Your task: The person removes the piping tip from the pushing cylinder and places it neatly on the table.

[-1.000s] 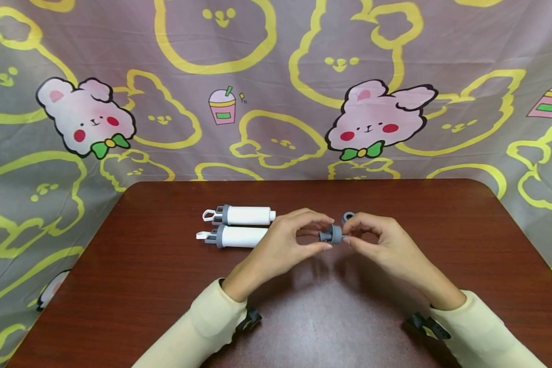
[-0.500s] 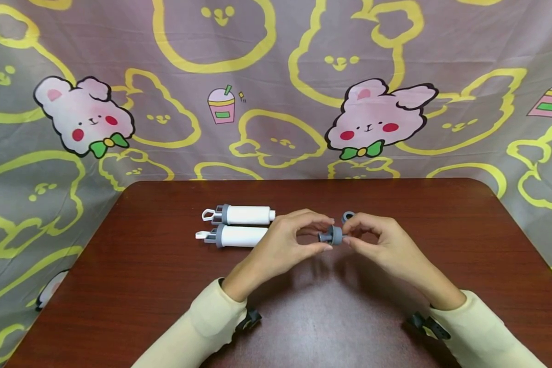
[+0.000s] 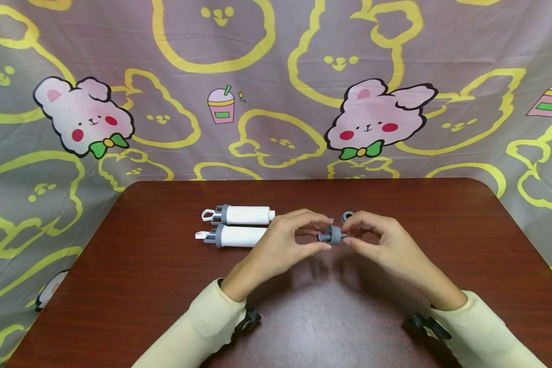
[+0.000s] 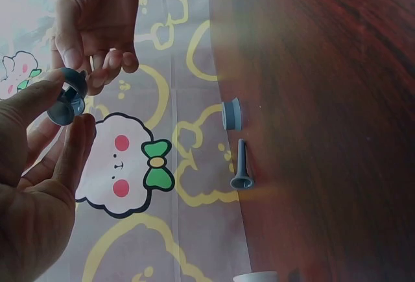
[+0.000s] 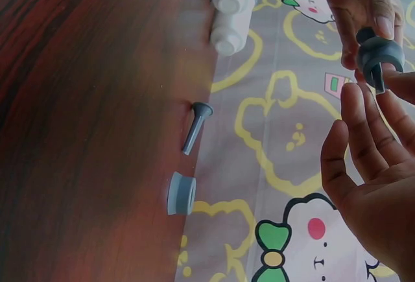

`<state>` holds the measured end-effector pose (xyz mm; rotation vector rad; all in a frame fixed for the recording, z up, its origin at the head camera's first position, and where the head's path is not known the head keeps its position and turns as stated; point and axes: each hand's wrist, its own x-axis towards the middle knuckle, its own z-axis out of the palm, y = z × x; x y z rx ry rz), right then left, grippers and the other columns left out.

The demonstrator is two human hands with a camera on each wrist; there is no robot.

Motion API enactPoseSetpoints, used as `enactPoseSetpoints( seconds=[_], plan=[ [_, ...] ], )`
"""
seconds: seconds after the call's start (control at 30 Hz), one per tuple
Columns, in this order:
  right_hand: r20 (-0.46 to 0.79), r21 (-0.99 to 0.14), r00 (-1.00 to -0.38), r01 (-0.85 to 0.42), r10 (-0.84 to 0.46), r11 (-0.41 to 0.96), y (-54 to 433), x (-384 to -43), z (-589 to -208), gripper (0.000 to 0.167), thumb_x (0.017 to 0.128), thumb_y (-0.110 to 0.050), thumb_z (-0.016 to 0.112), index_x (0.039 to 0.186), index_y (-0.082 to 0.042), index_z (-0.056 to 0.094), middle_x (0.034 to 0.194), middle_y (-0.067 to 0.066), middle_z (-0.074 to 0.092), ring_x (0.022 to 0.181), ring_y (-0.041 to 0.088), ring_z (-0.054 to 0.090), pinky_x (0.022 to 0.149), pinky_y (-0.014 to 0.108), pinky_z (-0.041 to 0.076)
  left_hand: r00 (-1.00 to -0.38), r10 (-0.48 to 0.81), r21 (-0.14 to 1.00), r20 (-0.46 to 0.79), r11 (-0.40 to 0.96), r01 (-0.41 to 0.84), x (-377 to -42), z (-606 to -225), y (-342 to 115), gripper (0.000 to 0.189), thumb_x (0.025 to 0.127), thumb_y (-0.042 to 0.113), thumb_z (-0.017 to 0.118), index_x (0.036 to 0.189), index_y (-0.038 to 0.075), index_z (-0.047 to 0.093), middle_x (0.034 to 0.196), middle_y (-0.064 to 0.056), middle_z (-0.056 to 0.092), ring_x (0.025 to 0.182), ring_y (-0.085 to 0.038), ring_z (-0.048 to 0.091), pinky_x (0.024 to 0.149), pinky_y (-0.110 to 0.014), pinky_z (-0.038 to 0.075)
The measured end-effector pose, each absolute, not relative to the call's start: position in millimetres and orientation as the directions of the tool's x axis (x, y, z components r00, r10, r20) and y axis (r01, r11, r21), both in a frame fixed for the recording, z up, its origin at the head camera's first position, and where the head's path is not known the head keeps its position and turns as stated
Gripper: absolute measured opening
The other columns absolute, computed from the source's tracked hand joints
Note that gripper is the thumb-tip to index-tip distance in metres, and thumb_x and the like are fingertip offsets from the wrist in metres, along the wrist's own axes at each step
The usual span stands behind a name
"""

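In the head view, my left hand (image 3: 276,240) holds a grey screw-ring cap (image 3: 335,235) between thumb and fingers. A grey funnel nozzle (image 3: 324,237) passes through it, its flared end toward the left. My right hand (image 3: 388,240) pinches the thin end of this nozzle from the other side. The right wrist view shows the ring cap (image 5: 381,55) with the slim tube sticking out by the right fingertips. On the table lie a second grey ring cap (image 4: 231,114) and a loose grey funnel nozzle (image 4: 242,168), the latter hidden in the head view.
Two white tubes, an upper one (image 3: 248,215) and a lower one (image 3: 244,237), lie side by side at the left, with grey collars and white pull handles. My left hand partly covers the lower one. A patterned cloth (image 3: 276,92) hangs behind the brown table (image 3: 133,286).
Both hands stay nearly in place on the ring cap and nozzle, with only a very slight shift. The white tubes have not moved.
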<state>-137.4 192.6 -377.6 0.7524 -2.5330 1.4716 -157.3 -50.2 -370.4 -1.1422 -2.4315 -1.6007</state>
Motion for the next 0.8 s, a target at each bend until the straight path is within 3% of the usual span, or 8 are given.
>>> enactPoseSetpoints(
  seconds=[0.13, 0.8],
  plan=[
    [0.359, -0.790, -0.861, -0.486, -0.361, 0.373, 192.3, -137.5, -378.2, 0.020, 0.094, -0.001, 0.075, 0.106, -0.017, 0.072, 0.096, 0.005, 0.073, 0.084, 0.010, 0.068, 0.081, 0.020, 0.054, -0.739, 0.557, 0.802, 0.378, 0.201, 0.562, -157.1, -370.6, -50.6, 0.039, 0.088, 0.007, 0.084, 0.125, 0.005, 0.072, 0.116, -0.009, 0.073, 0.106, -0.015, 0.074, 0.094, -0.021, 0.058],
    [0.377, -0.832, -0.854, -0.483, -0.358, 0.275, 188.8, -133.8, -377.8, 0.031, 0.092, 0.004, 0.076, 0.117, -0.011, 0.068, 0.106, -0.001, 0.071, 0.089, 0.012, 0.069, 0.081, 0.022, 0.057, -0.747, 0.536, 0.817, 0.393, 0.169, 0.551, -155.5, -371.1, -47.1, 0.039, 0.087, 0.005, 0.084, 0.124, 0.001, 0.072, 0.112, -0.009, 0.072, 0.104, -0.016, 0.075, 0.092, -0.022, 0.059]
  ],
)
